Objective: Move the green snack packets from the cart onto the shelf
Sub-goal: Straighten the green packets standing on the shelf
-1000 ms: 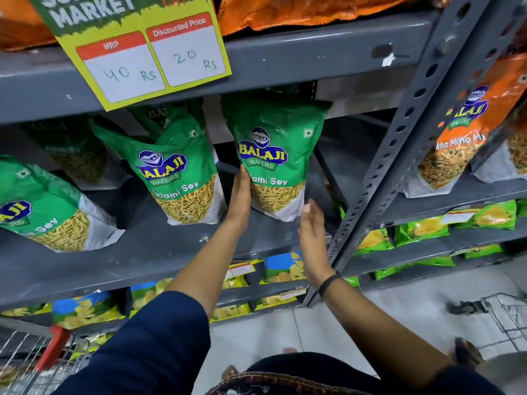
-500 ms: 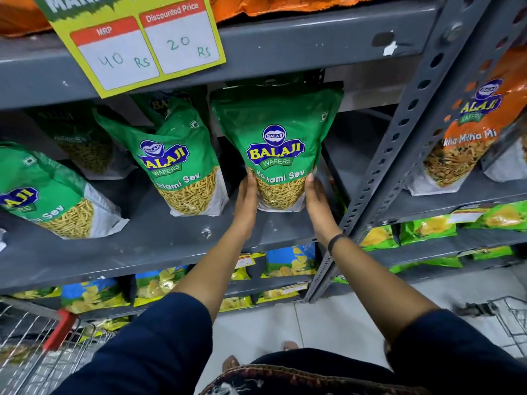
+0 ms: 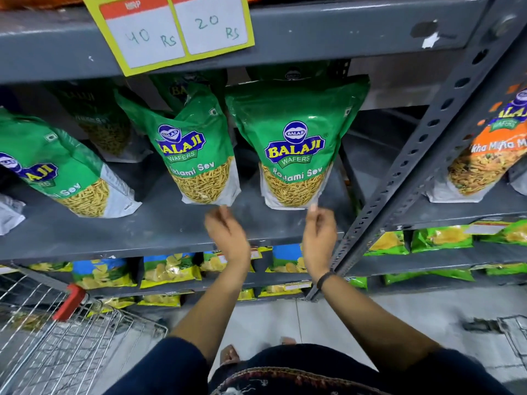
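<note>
Packet (image 3: 296,143) of green sev stands upright on shelf (image 3: 137,232), 12 o'clock of both hands. L hand (image 3: 228,235) blurred, loosely curled, empty; R hand (image 3: 319,232) empty, fingertip at packet's bottom corner. Placing step looks done; next: reach cart (image 3: 57,337) at 7 o'clock.

packets (image 3: 296,138): green, blue-yellow logo; shelf (image 3: 85,232): grey; price sign (image 3: 176,29): yellow, red-white; cart handle (image 3: 70,302): red
</note>
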`<action>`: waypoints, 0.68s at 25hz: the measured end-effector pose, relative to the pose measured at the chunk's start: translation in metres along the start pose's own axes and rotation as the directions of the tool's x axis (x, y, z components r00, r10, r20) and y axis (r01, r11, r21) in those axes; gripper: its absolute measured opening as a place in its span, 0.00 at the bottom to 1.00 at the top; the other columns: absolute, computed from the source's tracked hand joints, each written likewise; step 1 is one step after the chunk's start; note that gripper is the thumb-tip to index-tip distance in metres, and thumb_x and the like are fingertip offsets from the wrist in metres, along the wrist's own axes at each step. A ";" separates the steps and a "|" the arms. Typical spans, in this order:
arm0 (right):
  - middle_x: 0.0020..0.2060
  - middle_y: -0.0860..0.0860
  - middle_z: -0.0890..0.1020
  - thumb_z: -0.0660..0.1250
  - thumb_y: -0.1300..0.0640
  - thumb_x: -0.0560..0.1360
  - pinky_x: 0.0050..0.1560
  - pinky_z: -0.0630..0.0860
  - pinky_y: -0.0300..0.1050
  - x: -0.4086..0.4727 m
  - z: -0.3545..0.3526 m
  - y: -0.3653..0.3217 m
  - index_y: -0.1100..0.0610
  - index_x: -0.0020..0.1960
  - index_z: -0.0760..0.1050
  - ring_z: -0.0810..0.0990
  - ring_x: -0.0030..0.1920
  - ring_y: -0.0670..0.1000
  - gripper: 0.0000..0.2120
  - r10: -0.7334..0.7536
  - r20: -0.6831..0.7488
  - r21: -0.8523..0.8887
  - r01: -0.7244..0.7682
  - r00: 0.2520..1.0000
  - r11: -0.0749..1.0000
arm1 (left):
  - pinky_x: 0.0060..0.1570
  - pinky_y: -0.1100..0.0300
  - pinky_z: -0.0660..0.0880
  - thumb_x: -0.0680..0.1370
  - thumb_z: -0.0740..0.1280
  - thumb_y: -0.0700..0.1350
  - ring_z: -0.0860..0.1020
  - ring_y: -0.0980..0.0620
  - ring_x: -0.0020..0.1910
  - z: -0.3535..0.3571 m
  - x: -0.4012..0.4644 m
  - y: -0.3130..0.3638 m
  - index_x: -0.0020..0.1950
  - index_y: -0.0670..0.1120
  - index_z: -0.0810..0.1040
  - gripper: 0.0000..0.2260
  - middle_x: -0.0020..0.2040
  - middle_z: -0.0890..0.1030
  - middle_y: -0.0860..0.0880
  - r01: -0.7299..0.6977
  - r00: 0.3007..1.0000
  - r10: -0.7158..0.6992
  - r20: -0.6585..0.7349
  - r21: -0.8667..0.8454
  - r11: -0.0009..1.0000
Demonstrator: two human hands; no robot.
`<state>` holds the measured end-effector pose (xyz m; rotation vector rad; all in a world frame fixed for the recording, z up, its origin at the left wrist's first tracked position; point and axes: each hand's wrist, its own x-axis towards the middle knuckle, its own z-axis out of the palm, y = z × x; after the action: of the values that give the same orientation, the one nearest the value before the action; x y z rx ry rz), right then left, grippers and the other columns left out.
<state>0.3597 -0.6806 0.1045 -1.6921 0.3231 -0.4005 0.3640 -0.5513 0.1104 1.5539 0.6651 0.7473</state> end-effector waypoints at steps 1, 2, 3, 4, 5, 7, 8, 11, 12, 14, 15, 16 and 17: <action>0.33 0.55 0.73 0.60 0.46 0.76 0.39 0.68 0.47 -0.010 0.005 0.002 0.50 0.36 0.66 0.72 0.36 0.56 0.13 -0.050 0.143 -0.049 0.058 0.988 0.997 | 0.49 0.59 0.66 0.79 0.56 0.43 0.68 0.48 0.46 -0.013 0.010 -0.006 0.50 0.33 0.70 0.13 0.45 0.72 0.39 -0.012 0.992 0.014 -0.123 0.020 1.000; 0.34 0.55 0.75 0.63 0.45 0.75 0.39 0.71 0.49 -0.015 0.013 0.003 0.50 0.37 0.69 0.73 0.36 0.54 0.11 -0.057 0.275 -0.082 0.083 0.960 0.993 | 0.50 0.64 0.66 0.79 0.56 0.44 0.68 0.47 0.48 -0.024 0.023 -0.007 0.52 0.31 0.69 0.15 0.49 0.72 0.36 -0.008 0.978 0.012 -0.210 0.022 1.000; 0.39 0.56 0.78 0.67 0.47 0.73 0.44 0.76 0.51 -0.017 0.023 -0.001 0.51 0.42 0.72 0.76 0.41 0.53 0.08 -0.024 0.397 -0.089 0.064 0.918 0.994 | 0.53 0.67 0.65 0.79 0.56 0.45 0.68 0.46 0.51 -0.033 0.041 -0.005 0.56 0.31 0.68 0.17 0.53 0.72 0.34 0.007 0.969 -0.010 -0.247 -0.010 1.000; 0.48 0.56 0.80 0.70 0.50 0.71 0.52 0.78 0.52 -0.016 0.036 -0.008 0.52 0.50 0.74 0.78 0.48 0.52 0.10 0.004 0.510 -0.094 0.051 0.860 0.994 | 0.58 0.66 0.65 0.79 0.55 0.47 0.69 0.46 0.55 -0.039 0.063 -0.001 0.60 0.32 0.67 0.19 0.58 0.72 0.34 0.037 0.971 -0.052 -0.233 -0.065 0.997; 0.58 0.57 0.77 0.72 0.52 0.70 0.61 0.76 0.50 -0.013 0.050 -0.019 0.55 0.59 0.72 0.76 0.57 0.51 0.20 0.013 0.612 -0.112 0.070 0.791 0.991 | 0.63 0.62 0.64 0.80 0.54 0.51 0.68 0.50 0.59 -0.044 0.085 0.001 0.64 0.35 0.65 0.22 0.63 0.70 0.38 0.089 0.981 -0.105 -0.164 -0.105 0.991; 0.73 0.54 0.65 0.74 0.53 0.68 0.70 0.63 0.40 -0.004 0.079 -0.036 0.56 0.73 0.58 0.65 0.70 0.49 0.39 -0.002 0.728 -0.128 0.139 0.686 0.982 | 0.72 0.59 0.54 0.77 0.50 0.61 0.60 0.57 0.69 -0.050 0.125 0.000 0.73 0.45 0.58 0.29 0.73 0.62 0.48 0.194 0.974 -0.185 0.131 -0.060 0.979; 0.76 0.53 0.60 0.75 0.54 0.67 0.69 0.58 0.35 0.001 0.094 -0.044 0.56 0.75 0.52 0.60 0.73 0.49 0.45 -0.011 0.751 -0.125 0.158 0.661 0.979 | 0.75 0.55 0.51 0.75 0.49 0.66 0.57 0.58 0.72 -0.052 0.142 0.000 0.74 0.49 0.56 0.32 0.76 0.58 0.51 0.221 0.937 -0.209 0.280 -0.013 0.975; 0.76 0.55 0.57 0.76 0.58 0.66 0.70 0.57 0.39 0.014 0.125 -0.058 0.58 0.75 0.47 0.57 0.75 0.51 0.49 0.025 0.733 -0.104 0.076 0.680 0.992 | 0.75 0.48 0.57 0.72 0.47 0.70 0.64 0.55 0.72 -0.052 0.168 -0.006 0.71 0.55 0.63 0.33 0.74 0.65 0.52 0.192 0.779 -0.174 0.603 0.034 0.981; 0.75 0.55 0.60 0.76 0.58 0.66 0.70 0.59 0.42 0.018 0.129 -0.058 0.59 0.75 0.49 0.59 0.75 0.52 0.47 0.056 0.717 -0.108 0.032 0.695 0.994 | 0.74 0.47 0.58 0.73 0.46 0.69 0.66 0.55 0.70 -0.050 0.170 -0.006 0.69 0.56 0.66 0.31 0.73 0.67 0.52 0.172 0.760 -0.147 0.634 0.022 0.985; 0.72 0.57 0.64 0.76 0.57 0.66 0.68 0.63 0.43 0.021 0.135 -0.053 0.60 0.73 0.53 0.63 0.73 0.55 0.44 0.091 0.696 -0.125 -0.005 0.712 0.992 | 0.73 0.47 0.61 0.76 0.46 0.64 0.71 0.57 0.66 -0.049 0.169 -0.008 0.63 0.59 0.72 0.24 0.69 0.71 0.52 0.156 0.771 -0.106 0.628 -0.026 0.987; 0.72 0.57 0.65 0.76 0.57 0.66 0.68 0.64 0.45 0.019 0.136 -0.049 0.60 0.72 0.54 0.64 0.72 0.55 0.43 0.096 0.690 -0.138 0.000 0.718 0.990 | 0.72 0.47 0.63 0.76 0.45 0.62 0.73 0.57 0.64 -0.050 0.168 -0.009 0.60 0.60 0.73 0.22 0.67 0.73 0.52 0.148 0.787 -0.092 0.611 -0.043 0.988; 0.72 0.57 0.65 0.76 0.56 0.66 0.70 0.65 0.48 0.016 0.138 -0.045 0.60 0.72 0.54 0.64 0.72 0.55 0.43 0.095 0.682 -0.147 0.009 0.725 0.989 | 0.71 0.46 0.64 0.77 0.45 0.61 0.73 0.55 0.63 -0.052 0.166 -0.011 0.59 0.60 0.73 0.21 0.66 0.73 0.50 0.149 0.804 -0.090 0.588 -0.053 0.987; 0.71 0.57 0.65 0.76 0.55 0.65 0.71 0.65 0.51 0.010 0.139 -0.042 0.60 0.72 0.55 0.64 0.72 0.55 0.43 0.094 0.675 -0.149 0.010 0.732 0.989 | 0.70 0.46 0.65 0.78 0.44 0.59 0.73 0.53 0.63 -0.055 0.165 -0.013 0.58 0.60 0.73 0.20 0.66 0.73 0.50 0.161 0.821 -0.102 0.562 -0.057 0.985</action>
<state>0.4288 -0.5551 0.1284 -1.8440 -0.1662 0.3080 0.4243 -0.3880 0.1155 1.5122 0.2837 0.1889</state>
